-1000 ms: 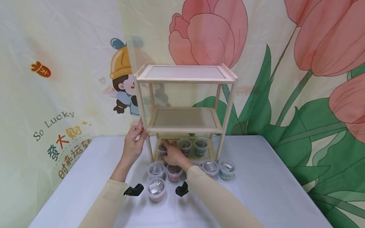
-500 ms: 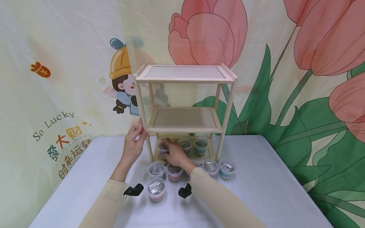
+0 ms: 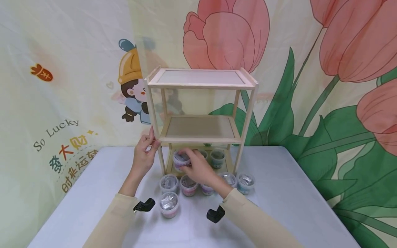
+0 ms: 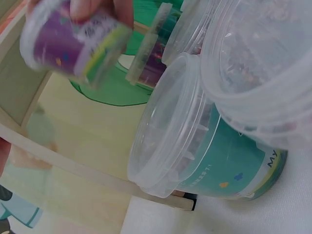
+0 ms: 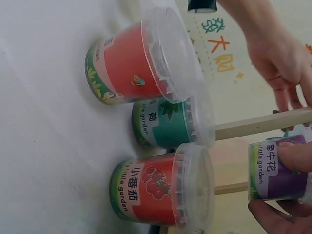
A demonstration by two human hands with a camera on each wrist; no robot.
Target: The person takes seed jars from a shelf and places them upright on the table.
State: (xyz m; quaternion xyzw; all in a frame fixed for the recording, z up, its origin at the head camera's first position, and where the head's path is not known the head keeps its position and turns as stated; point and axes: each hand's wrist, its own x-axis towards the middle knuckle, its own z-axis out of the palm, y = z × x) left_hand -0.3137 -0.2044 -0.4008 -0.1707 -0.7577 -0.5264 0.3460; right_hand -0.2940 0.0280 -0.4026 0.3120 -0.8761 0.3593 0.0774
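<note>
A small purple-labelled plastic cup with a clear lid [image 3: 180,162] is in my right hand [image 3: 201,169], thumb and fingers gripping it. It is raised and tilted above the lower shelf. The right wrist view shows the purple label of this cup [image 5: 280,170] clearly. My left hand [image 3: 143,156] pinches the left front post of the wooden three-tier shelf rack [image 3: 201,141] at middle-shelf height. Two more cups stand on the lower shelf, a teal one [image 3: 218,158] at the right and another [image 3: 203,154] partly hidden behind my right hand.
Several lidded cups stand on the white-covered table [image 3: 279,213] before the rack, among them a red-labelled cup [image 5: 126,63] and a teal-labelled cup [image 4: 214,156]. One cup [image 3: 169,205] stands nearer than the row. A printed cloth [image 3: 297,113] hangs behind.
My right hand has lifted the purple-labelled cup from the left of the lower shelf and drawn it slightly right and toward me. My left hand keeps its hold on the post.
</note>
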